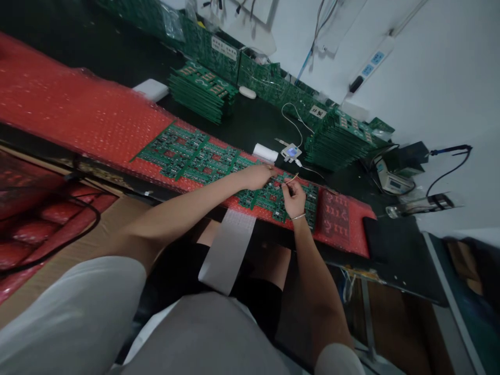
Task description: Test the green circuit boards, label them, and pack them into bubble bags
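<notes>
A long row of green circuit boards lies on red bubble wrap along the front of a black bench. My left hand rests on the boards near their right end, fingers curled. My right hand hovers just to its right, pinching a thin tan stick-like tool whose tip points toward the left hand. Whether the left hand holds anything is hidden. A thin bracelet sits on my right wrist.
Stacks of green boards stand at the back and at the right. A small white device with a lit screen and a white roll lie behind the hands. A soldering station and power strip sit at right.
</notes>
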Available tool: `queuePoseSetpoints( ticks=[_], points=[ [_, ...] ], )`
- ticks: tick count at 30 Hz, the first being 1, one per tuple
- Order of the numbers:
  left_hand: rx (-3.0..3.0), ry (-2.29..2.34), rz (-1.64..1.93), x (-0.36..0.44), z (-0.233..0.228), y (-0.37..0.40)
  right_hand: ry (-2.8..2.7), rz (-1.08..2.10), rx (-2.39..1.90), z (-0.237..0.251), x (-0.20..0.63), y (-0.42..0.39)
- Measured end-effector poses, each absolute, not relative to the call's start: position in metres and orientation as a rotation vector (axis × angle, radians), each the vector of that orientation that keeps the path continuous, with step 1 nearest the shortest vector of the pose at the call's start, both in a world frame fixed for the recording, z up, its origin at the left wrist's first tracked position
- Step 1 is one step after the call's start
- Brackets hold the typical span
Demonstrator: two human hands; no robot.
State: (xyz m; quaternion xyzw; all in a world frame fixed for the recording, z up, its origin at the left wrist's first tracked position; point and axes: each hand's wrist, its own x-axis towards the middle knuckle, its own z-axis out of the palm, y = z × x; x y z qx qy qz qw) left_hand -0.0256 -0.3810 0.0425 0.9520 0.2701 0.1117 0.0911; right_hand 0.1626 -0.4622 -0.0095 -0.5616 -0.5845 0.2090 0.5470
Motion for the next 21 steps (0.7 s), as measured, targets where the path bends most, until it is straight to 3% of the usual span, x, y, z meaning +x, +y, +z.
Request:
queuePoseSetpoints(
  ticks=[5, 14, 21],
  points=[
    [2.938, 0.773, 0.364, -0.041, 0.034, -0.412, -1.358, 0.555, -1.349, -0.005, 0.167, -0.458],
    [2.970, 0.952, 0.387, -0.029, 0.040, -0.437, -1.568, 0.393, -1.460, 0.022, 0.128, -0.382],
    [2.896, 1.153, 0.481, -0.072, 0.031, -0.469, -1.794, 0.216, -1.518, 0.023, 0.106, -0.360]
  ],
)
